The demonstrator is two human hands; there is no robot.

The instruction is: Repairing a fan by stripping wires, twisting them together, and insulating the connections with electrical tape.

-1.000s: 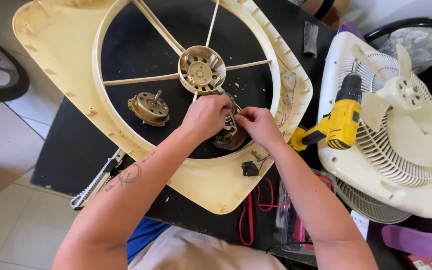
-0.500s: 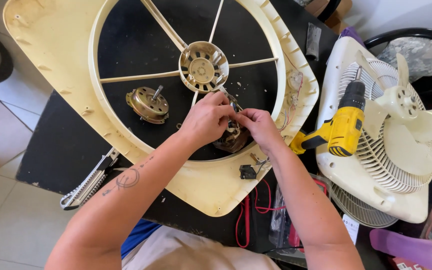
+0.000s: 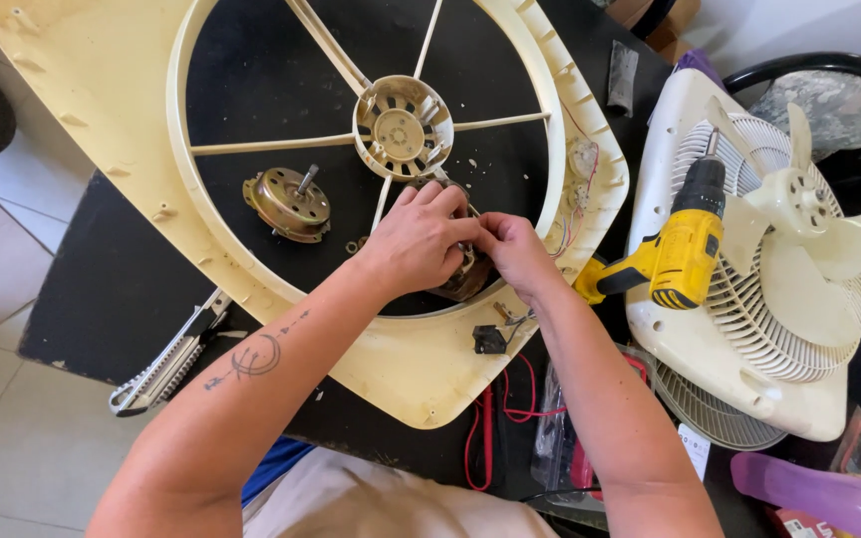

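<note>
Head view looks down on both hands meeting over a small brass-coloured motor [image 3: 468,274] that lies inside the ring of a cream fan housing [image 3: 122,110] on the black table [image 3: 92,289]. The left hand [image 3: 419,239] is curled over the top of this motor, fingers closed against it. The right hand [image 3: 515,249] pinches at the motor's side with thumb and fingertips drawn together; what exactly lies between them is hidden.

Just above the hands sits the housing's round central hub [image 3: 403,127], with thin spokes running out to the ring. A second motor [image 3: 288,202], brass-coloured with its shaft pointing up, lies on the table inside the ring, to the left of the hands.

Right of the hands, a yellow cordless drill [image 3: 685,249] rests on a white fan grille [image 3: 739,319], and a pale fan blade [image 3: 809,214] lies on that same grille. Red wires [image 3: 505,413] trail near the table's front edge. A utility knife [image 3: 166,364] lies at the left, beside the housing's edge.
</note>
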